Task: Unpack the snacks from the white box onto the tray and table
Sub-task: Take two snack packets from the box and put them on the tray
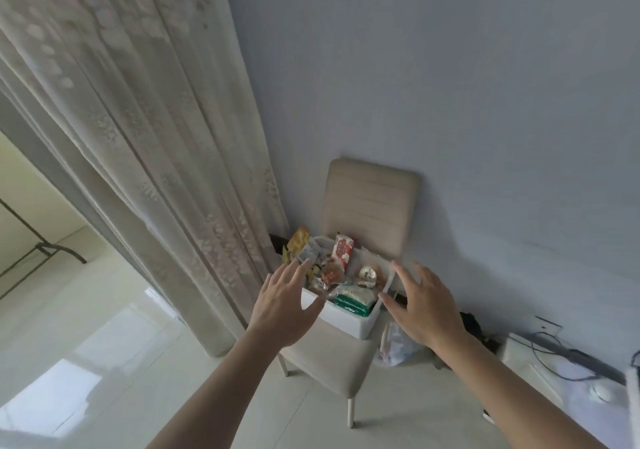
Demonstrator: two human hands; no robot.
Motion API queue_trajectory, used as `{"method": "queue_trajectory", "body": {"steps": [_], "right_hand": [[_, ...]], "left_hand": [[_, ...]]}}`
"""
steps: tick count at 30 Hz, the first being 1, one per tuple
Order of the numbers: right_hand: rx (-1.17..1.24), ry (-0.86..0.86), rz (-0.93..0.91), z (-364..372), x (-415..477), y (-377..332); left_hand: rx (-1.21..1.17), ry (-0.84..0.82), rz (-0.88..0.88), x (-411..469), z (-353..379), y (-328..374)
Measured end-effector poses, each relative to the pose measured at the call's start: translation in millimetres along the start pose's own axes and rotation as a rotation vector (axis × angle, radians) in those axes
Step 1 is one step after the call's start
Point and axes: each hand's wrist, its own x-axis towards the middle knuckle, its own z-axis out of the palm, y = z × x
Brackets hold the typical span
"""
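Left grip (280, 306) is spread wide, fingers straight and holding nothing, over the near left corner of the white box (346, 320). Right grip (420, 305) is splayed and empty too, just beside the box's right rim. I cannot tell whether either touches it.

From the head view, I see the box on the seat of a beige chair (370, 199) against the wall. It is packed with snacks (332, 275): a green packet (353, 301) at the front, a red-and-white packet (343, 253) upright at the back, and a yellow packet (298, 241) leaning over the left rim. A curtain (138, 137) hangs to the left. A plastic bag (394, 344) lies on the floor right of the chair.
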Motion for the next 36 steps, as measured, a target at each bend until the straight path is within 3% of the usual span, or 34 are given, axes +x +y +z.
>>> {"method": "queue_trajectory", "body": {"steps": [9, 14, 25, 36], "right_hand": [[-0.011, -0.009, 0.065, -4, 107, 1], [0.104, -0.056, 0.136, 15, 149, -3], [0.287, -0.046, 0.472, 63, 231, -21], [0.406, -0.103, 0.693, 144, 261, -2]], "left_hand": [[-0.091, -0.048, -0.007, 105, 6, -44], [-0.195, -0.093, -0.022, 168, 13, -68], [-0.306, -0.364, 0.086, 324, 58, -115], [-0.413, -0.54, -0.02, 374, 144, -134]]}}
